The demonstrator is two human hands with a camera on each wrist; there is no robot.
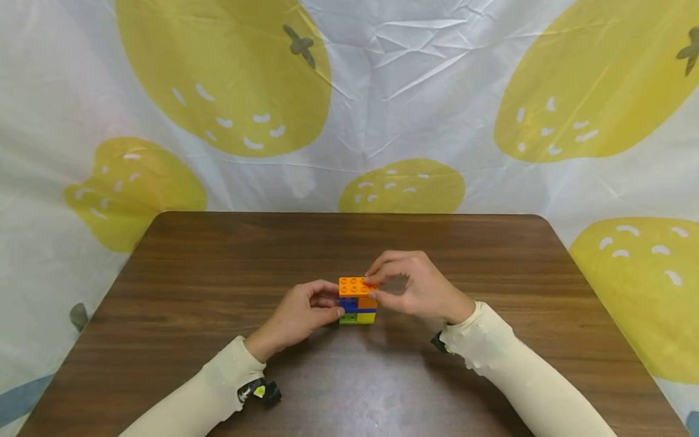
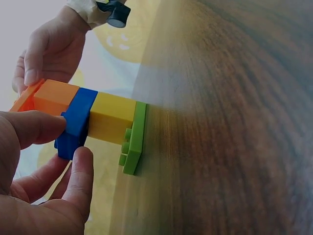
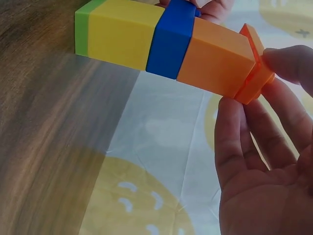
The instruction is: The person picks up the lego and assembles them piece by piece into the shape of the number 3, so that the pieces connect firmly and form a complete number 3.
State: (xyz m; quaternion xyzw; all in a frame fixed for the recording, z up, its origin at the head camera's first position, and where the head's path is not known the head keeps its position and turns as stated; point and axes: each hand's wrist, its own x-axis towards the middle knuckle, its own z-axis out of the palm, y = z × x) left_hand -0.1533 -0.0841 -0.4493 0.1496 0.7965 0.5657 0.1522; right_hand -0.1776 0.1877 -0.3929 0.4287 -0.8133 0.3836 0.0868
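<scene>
A small stack of toy building bricks stands upright on the table. Its base is a flat green brick (image 2: pixel 139 139), with a yellow brick (image 3: pixel 122 34) at one end. Above come a flat blue brick (image 2: pixel 77 125) and an orange brick (image 3: pixel 215 58). On top lies a flat studded orange brick (image 1: pixel 351 285), slightly askew in the right wrist view. My left hand (image 1: pixel 297 314) pinches the blue brick between thumb and fingers. From the other side, my right hand (image 1: pixel 417 290) pinches the top orange brick at its right end.
The brown wooden table (image 1: pixel 229 255) has rounded far corners. Behind it hangs a white cloth (image 1: pixel 360 121) printed with yellow fruit. Each wrist carries a small black camera, one showing at the left cuff (image 1: pixel 261 391).
</scene>
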